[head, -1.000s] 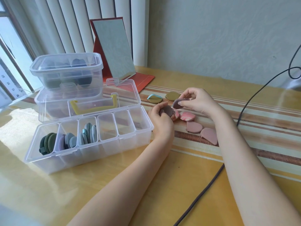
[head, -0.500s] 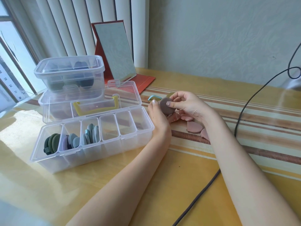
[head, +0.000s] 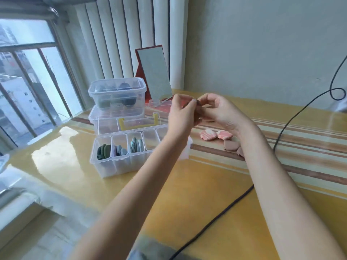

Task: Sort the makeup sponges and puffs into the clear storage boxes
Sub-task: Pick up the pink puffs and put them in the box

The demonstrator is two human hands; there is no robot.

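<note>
My left hand point(head: 181, 114) and my right hand point(head: 219, 111) meet above the table and together hold dark mauve puffs point(head: 197, 109), mostly hidden between the fingers. On the table below lie two pink-and-white marbled puffs point(head: 216, 135) and two dusty pink puffs point(head: 231, 145). A clear divided box point(head: 120, 164) stands open to the left. Its compartments hold green puffs point(head: 103, 152), lilac and blue puffs point(head: 119, 150) and pale blue puffs point(head: 136, 145). The right compartments are partly hidden by my left arm.
A clear lidded tub point(head: 117, 94) with dark puffs sits on another clear box behind the divided one. A red-backed mirror point(head: 153, 74) leans against the blinds. A black cable point(head: 216, 218) crosses the table from the right. The table edge and a window are at the left.
Both hands have risen from the table with the dark puffs held between them. The camera has tilted up and pulled back, so the box appears smaller and further right.
</note>
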